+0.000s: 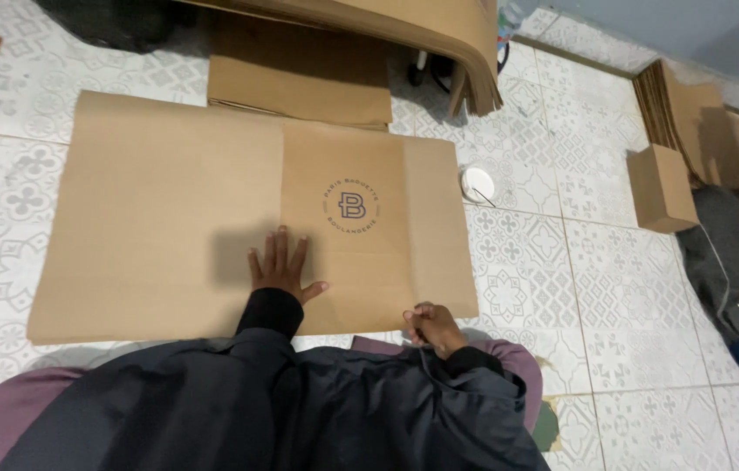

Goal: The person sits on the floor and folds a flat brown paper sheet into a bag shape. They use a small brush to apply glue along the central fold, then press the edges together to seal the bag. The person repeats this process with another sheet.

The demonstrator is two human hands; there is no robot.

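A flat brown cardboard sheet [169,209] is lying on the patterned tile floor [561,262] in front of the person. The left hand [280,266] is pressing down on it — palm flat, fingers spread. The right hand [433,328] is curling closed at the sheet's near edge, pinching it. A small folded box [662,187] is sitting well apart, to the right.
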